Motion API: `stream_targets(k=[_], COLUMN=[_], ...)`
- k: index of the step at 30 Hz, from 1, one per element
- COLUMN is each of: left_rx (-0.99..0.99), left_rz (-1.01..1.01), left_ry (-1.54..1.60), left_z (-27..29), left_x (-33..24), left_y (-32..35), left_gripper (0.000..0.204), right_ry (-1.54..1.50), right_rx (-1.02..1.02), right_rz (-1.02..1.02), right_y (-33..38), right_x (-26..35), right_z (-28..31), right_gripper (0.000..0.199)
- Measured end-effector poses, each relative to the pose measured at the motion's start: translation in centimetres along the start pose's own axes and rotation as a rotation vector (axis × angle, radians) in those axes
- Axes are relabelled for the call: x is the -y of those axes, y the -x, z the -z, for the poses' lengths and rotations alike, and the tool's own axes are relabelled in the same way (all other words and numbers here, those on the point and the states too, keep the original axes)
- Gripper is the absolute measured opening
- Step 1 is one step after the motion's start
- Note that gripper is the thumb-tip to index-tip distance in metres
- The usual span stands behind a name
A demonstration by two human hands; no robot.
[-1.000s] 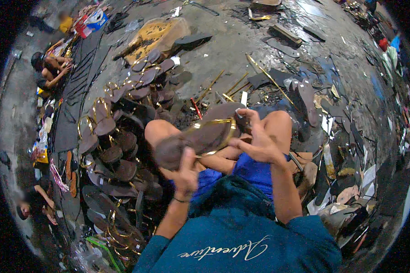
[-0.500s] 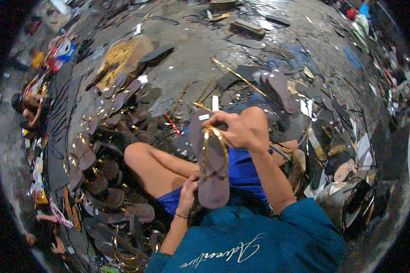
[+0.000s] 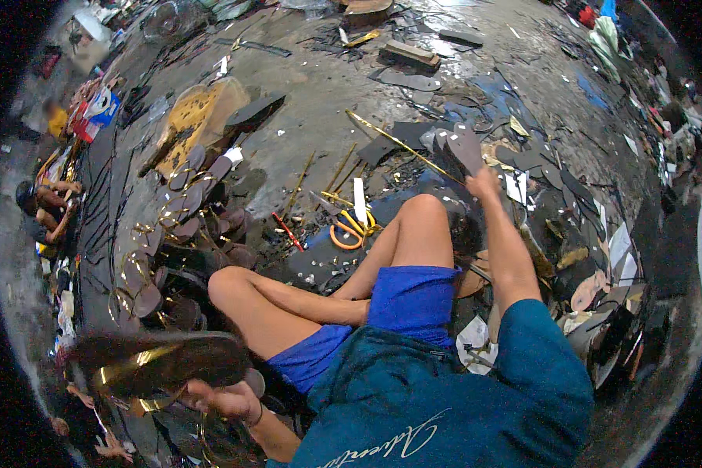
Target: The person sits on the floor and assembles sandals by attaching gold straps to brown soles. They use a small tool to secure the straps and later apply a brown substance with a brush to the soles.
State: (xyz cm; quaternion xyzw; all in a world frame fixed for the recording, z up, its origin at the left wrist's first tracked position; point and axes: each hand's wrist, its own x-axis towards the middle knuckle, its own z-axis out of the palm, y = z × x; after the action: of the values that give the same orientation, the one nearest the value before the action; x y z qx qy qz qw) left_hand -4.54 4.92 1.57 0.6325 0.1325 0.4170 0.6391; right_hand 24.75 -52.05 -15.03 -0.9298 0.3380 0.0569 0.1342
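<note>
At the lower left, a dark sandal (image 3: 226,355) with a gold strap is tilted in the air, smeared by motion. My left hand (image 3: 230,399) is just below it, fingertips at its strap edge; the blur hides whether they grip it. My right hand (image 3: 483,182) reaches far forward on the right, its fingers closed around the near end of a brown sandal sole (image 3: 464,148). That sole lies on a small stack, small pale marks showing at its far end. Orange-and-yellow-handled scissors (image 3: 346,236) lie in front of my knees.
Finished-looking sandals with gold straps (image 3: 136,273) are heaped on the left. A long gold strip (image 3: 402,142), a red pen-like stick (image 3: 288,232) and a yellow-brown slab (image 3: 191,125) lie ahead. Scraps and cut sheets (image 3: 620,253) crowd the right. Another person (image 3: 54,203) sits at far left.
The sandal has gone from over my lap to the lower left with my left hand. My right hand has left it and moved forward right to the soles. The scissors have come into view.
</note>
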Motion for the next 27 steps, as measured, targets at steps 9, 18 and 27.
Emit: stream_targets(k=[9, 18, 27], left_rx=[0.296, 0.34, 0.364], left_rz=[0.45, 0.145, -0.006], left_ry=[0.142, -0.743, -1.228], left_z=[-10.7, -7.9, -5.6], left_x=[1.9, 0.9, 1.9], left_y=[3.6, -1.9, 1.3], left_gripper=[0.079, 0.067, 0.07], right_ry=[-0.774, -0.435, 0.058], right_rx=[-0.167, 0.437, 0.138], right_rz=[0.712, 1.013, 0.998], right_y=[9.6, 19.2, 14.3], right_x=[7.1, 19.8, 23.3], right_z=[0.7, -8.9, -15.4], right_gripper=[0.064, 0.029, 0.018])
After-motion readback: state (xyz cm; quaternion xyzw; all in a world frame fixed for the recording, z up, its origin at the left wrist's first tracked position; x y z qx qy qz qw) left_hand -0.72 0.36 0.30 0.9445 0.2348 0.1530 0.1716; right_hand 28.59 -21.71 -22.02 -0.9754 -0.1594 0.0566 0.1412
